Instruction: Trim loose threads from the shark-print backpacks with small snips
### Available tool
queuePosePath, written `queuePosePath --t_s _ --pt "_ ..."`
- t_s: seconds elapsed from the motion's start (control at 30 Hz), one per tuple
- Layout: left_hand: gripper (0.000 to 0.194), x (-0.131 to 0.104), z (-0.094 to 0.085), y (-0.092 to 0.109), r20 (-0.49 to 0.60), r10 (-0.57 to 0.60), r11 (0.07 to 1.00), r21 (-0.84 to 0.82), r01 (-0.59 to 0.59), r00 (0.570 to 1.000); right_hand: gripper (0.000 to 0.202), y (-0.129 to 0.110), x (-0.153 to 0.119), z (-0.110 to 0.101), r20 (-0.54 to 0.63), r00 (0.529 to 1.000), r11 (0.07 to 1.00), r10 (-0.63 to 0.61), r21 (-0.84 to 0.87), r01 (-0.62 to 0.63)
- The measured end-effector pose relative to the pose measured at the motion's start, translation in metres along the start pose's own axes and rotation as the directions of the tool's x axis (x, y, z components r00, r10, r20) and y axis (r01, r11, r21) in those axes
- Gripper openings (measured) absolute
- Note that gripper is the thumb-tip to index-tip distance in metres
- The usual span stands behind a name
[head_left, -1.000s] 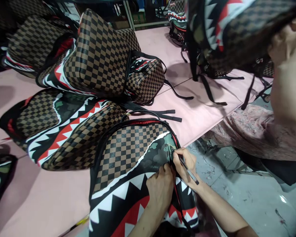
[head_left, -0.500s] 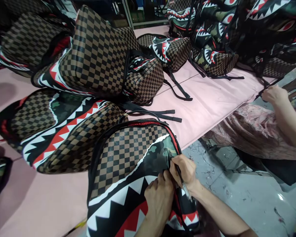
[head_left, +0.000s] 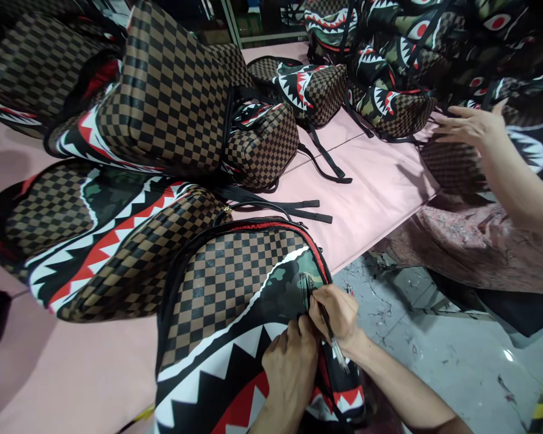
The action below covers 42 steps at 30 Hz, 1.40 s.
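Note:
A backpack with brown-and-black checks, a camouflage patch and printed shark teeth lies front side up before me. On its lower right part, my left hand presses down with the fingers bent against the material. Close beside it, my right hand is closed around a slim pen with a clear barrel, its rear end pointing down and right. The pen's tip is hidden by my fingers. Just beyond them, a small narrow rectangular outline shows on the camouflage patch; I cannot make out what it is.
More checked backpacks are piled at the left and back of the pink table. Another person's hand reaches over backpacks at the right. Loose black straps lie behind my backpack. Grey floor shows beyond the table edge.
The other person's hand has risen and moved left, its fingers now spread, and a checked backpack now shows below it. My own hands have barely moved on the backpack.

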State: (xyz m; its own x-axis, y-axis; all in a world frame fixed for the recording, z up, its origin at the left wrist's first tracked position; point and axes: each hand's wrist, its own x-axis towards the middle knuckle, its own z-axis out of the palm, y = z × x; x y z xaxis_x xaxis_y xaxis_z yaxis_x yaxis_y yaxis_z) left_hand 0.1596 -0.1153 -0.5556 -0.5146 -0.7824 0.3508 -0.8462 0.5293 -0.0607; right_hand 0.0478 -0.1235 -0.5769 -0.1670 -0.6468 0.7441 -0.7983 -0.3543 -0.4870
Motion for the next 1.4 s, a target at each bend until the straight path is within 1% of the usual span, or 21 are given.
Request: queuePosePath --t_s 0.3,0.43,0.53,0.83,1.13,1.27,1.4 --pt "0.016 0.0 -0.001 0.0 0.005 -0.002 1.0 -0.009 0.002 1.0 0.02 0.001 -0.001 -0.001 -0.001 1.0 1.0 0.0 0.0 0.0" --pt "0.019 0.001 0.0 0.001 -0.01 -0.011 1.0 -0.014 0.011 1.0 0.019 0.0 0.001 -0.002 0.016 1.0 1.0 0.004 0.005 -0.004" --pt "0.019 0.001 0.0 0.001 -0.016 -0.006 1.0 -0.017 0.006 1.0 0.019 -0.001 0.001 -0.001 0.005 1.0 1.0 0.004 -0.003 -0.004" --pt "0.017 0.0 0.0 0.0 0.008 -0.008 1.0 -0.008 0.008 1.0 0.019 0.001 -0.003 0.002 -0.003 1.0 1.0 0.007 -0.01 -0.007" --pt "0.018 -0.001 -0.004 0.01 0.007 -0.009 1.0 -0.023 0.009 1.0 0.017 0.0 -0.004 -0.01 0.019 1.0 1.0 0.011 0.002 -0.011" --pt "0.018 -0.002 -0.005 0.01 0.004 -0.008 1.0 -0.022 0.008 1.0 0.019 0.0 -0.004 -0.011 0.01 1.0 1.0 0.019 -0.001 -0.019" --pt "0.019 -0.003 -0.006 0.01 0.005 -0.01 1.0 -0.01 0.01 1.0 0.016 -0.001 0.0 -0.012 0.015 1.0 1.0 0.016 0.007 -0.016"
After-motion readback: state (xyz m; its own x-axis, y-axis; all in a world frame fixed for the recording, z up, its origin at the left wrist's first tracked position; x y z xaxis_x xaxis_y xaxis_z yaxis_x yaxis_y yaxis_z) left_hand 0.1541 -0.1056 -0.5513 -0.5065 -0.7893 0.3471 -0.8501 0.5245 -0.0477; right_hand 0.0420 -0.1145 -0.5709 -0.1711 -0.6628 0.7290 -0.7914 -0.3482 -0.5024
